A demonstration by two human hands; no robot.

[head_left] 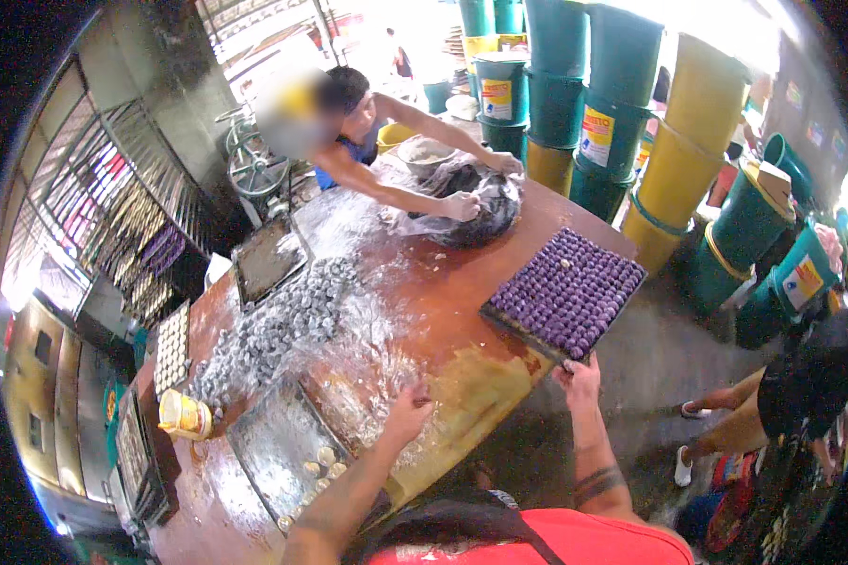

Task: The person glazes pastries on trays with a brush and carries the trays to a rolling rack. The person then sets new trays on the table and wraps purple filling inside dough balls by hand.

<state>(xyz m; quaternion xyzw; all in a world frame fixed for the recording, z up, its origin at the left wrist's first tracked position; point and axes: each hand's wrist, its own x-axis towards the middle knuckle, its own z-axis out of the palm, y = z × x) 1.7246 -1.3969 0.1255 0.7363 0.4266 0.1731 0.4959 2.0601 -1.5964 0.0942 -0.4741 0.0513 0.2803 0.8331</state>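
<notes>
My right hand (578, 379) grips the near corner of a dark tray (509, 325) packed with rows of purple dough balls (565, 282), at the right edge of the reddish-brown table (443, 311). My left hand (407, 410) is over the floured table, fingers loosely curled and apart, holding nothing that I can see. Below and left of it lies a metal tray (273, 443) with several pale dough rounds (316, 466). A white and yellow tub (184, 414) stands beside it, near a heap of grey dough pieces (273, 330).
Across the table a person (367, 160) handles a dark plastic-covered mass (471, 207). More trays (172, 344) lie at the left. A slatted rack (132, 235) stands behind them. Stacked green and yellow buckets (612, 122) line the right, where another person (791, 395) is on the floor side.
</notes>
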